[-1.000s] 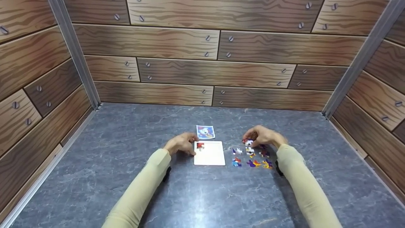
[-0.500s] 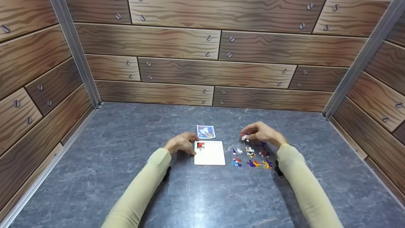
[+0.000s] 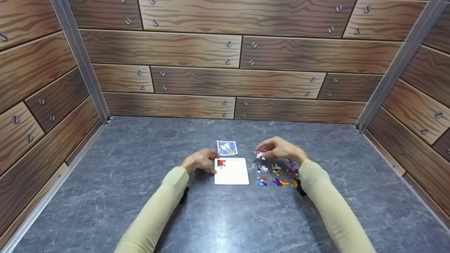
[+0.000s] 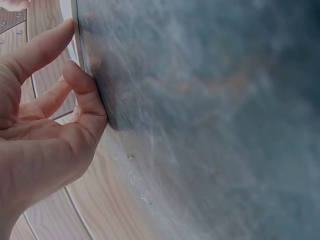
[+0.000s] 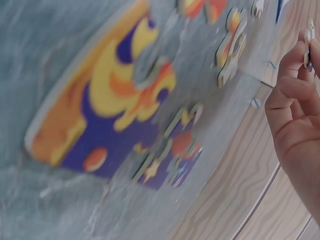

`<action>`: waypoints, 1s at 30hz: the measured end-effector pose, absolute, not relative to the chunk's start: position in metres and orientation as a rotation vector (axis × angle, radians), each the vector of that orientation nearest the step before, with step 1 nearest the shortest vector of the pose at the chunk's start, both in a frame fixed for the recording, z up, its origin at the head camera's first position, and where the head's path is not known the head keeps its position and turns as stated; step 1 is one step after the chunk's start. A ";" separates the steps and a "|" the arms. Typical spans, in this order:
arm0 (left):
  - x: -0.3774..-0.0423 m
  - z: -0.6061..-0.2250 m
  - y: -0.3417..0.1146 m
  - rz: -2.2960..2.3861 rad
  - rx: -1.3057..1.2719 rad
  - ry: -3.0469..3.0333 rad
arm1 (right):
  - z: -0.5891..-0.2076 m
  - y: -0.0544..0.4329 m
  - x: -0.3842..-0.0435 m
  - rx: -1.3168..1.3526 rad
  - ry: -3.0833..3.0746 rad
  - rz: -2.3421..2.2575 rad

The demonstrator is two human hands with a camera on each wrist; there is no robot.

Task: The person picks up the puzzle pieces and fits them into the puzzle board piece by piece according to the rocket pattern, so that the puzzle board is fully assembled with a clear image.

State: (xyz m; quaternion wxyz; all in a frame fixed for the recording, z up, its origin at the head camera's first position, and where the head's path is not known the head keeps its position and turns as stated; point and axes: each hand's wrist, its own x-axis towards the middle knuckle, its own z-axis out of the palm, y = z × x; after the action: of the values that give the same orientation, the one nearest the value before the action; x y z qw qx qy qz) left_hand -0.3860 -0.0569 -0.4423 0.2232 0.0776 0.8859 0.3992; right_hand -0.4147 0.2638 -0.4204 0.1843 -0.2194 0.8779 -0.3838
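Observation:
My right hand [image 3: 280,147] pinches a white, red and purple jigsaw piece [image 3: 260,154] between thumb and fingers, above the table and right of the white puzzle tray [image 3: 232,175]. The right wrist view shows that pinched jigsaw piece [image 5: 308,45] edge-on at the fingertips. At the tray's left edge rests my left hand [image 3: 201,160], thumb and fingers spread along that side; in its wrist view the hand [image 4: 50,115] has its fingertips at the edge. A red jigsaw piece [image 3: 221,162] lies in the tray's upper left corner.
Several loose jigsaw pieces [image 3: 276,169] lie right of the tray, under and in front of the right hand. A picture card [image 3: 227,148] with a cartoon figure lies behind the tray. Wood-patterned walls [image 3: 168,80] enclose the grey table on the back and sides.
The right hand has lifted the jigsaw piece from among the loose ones and carried it left toward the tray. My left hand has stayed at the tray's edge.

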 end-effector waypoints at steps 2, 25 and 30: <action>-0.386 -0.443 -0.057 1.106 0.224 2.442 | -0.420 0.259 -0.413 -0.628 2.468 -1.080; -0.385 -0.442 -0.058 1.089 0.286 2.462 | -0.424 0.204 -0.405 -0.579 2.356 -1.003; -0.384 -0.442 -0.058 1.037 0.325 2.510 | -0.426 0.191 -0.405 -0.594 2.346 -1.014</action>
State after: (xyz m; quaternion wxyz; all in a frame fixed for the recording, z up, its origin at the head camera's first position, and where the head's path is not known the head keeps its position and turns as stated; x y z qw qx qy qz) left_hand -0.3839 -0.0576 -0.4423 0.2016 0.1163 0.8988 0.3714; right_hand -0.4054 0.1914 -0.4260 0.2563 -0.2188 0.8643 -0.3735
